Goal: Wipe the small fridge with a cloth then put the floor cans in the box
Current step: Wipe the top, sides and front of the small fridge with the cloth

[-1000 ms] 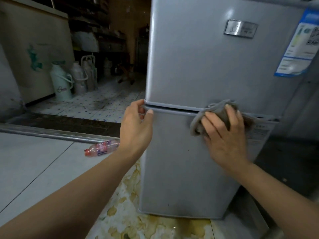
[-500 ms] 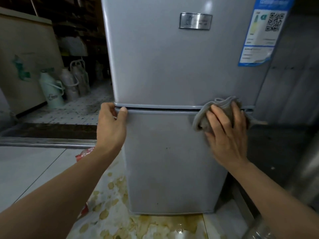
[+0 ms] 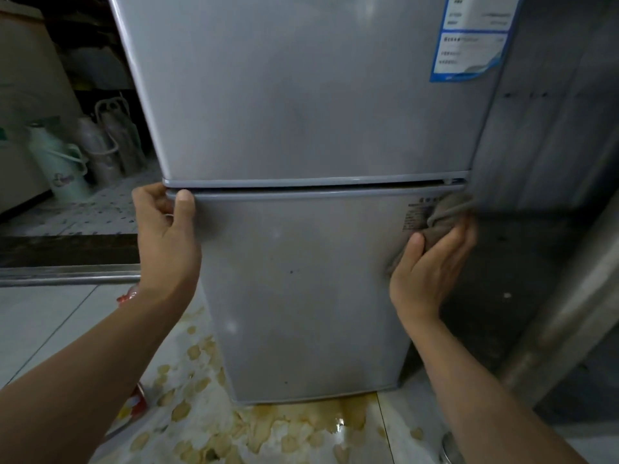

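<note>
- My left hand (image 3: 167,236) grips the top left corner of the fridge (image 3: 301,279) lower door
- My right hand (image 3: 432,262) pinches the cloth (image 3: 445,212) against its right edge

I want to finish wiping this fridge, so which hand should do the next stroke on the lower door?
Right. The right hand already holds the cloth at the lower door's upper right edge. The left hand has a grip on that door's top left corner, so it probably steadies the fridge.
</note>
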### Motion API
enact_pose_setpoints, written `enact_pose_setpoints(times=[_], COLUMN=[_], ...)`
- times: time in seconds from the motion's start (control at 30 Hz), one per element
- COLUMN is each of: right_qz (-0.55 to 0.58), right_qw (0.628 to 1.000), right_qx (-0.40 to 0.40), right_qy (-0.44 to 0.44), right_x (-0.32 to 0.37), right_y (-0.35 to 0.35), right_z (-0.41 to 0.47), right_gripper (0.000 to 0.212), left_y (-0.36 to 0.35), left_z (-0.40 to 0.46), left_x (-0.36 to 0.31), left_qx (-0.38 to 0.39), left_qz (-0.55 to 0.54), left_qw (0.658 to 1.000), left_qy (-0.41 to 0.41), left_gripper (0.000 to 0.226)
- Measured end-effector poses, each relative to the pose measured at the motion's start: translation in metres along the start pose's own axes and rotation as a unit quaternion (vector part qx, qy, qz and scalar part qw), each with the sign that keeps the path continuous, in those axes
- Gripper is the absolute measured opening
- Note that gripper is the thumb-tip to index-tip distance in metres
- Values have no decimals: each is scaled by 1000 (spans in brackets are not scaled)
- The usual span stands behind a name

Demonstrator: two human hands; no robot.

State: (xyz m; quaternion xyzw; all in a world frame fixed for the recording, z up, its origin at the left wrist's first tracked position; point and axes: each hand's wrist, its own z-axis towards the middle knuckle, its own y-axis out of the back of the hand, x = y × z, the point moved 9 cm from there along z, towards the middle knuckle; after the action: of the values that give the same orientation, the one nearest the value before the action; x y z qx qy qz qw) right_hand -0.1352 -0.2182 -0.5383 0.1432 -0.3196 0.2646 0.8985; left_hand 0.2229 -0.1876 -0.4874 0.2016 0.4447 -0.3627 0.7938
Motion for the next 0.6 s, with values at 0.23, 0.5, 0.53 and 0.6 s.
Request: enact_pose_setpoints(times=[0.23, 0.5, 0.53, 0.6], right_qz=[-52, -75, -106, -183], right_qw=[985, 992, 984, 933], right_qx=[115, -45, -15, 96], right_qy=[-119, 94, 139, 293], right_x=[-44, 53, 54, 51], right_y=[-11, -8, -16, -41], right_z=[-51, 12, -10, -74], right_gripper=[63, 59, 59, 61], left_y=[3, 0, 0, 0], left_z=[-8, -34, -33, -31], left_x=[-2, 28, 29, 32], left_qx=[44, 81, 84, 99], left_qz=[21, 155, 151, 142], left_qw=[999, 984, 985, 985], left_qy=[11, 21, 15, 8], left_gripper=[26, 24, 23, 22])
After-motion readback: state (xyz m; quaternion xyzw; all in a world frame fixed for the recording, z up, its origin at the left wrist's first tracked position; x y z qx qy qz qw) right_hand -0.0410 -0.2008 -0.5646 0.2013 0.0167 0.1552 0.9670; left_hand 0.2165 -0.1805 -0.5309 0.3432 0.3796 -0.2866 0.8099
